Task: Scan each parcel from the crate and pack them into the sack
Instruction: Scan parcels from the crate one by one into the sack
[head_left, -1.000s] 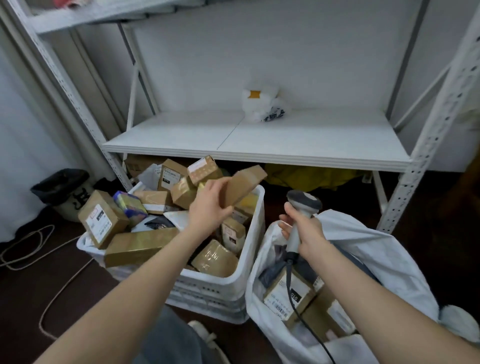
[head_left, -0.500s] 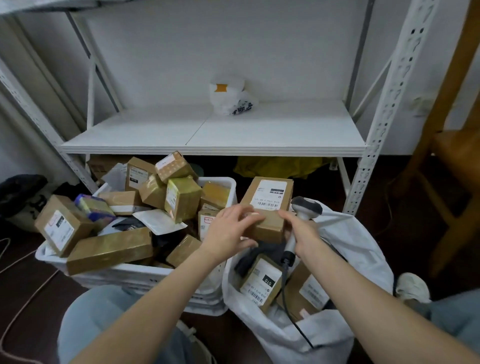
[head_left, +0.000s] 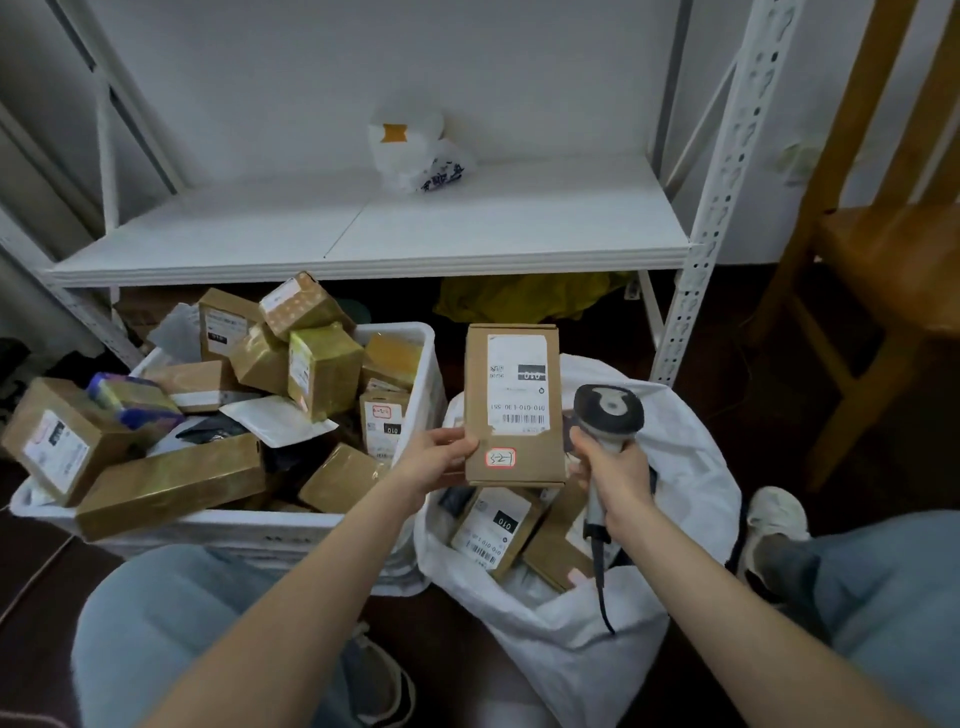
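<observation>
Left of the sack, the crate is still being emptied, many parcels remaining. One parcel is being gripped above the sack by the left hand; the scanner is being clasped by the right hand. A few are packed.

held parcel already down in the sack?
No, the left hand holds the parcel upright above the sack, beside the scanner.

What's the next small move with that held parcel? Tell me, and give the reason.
Probably tilt the scanner toward the barcode label. The left hand holds the parcel upright over the sack, label facing the camera, while the right hand keeps the scanner beside it, not visibly aimed at the label.
</observation>
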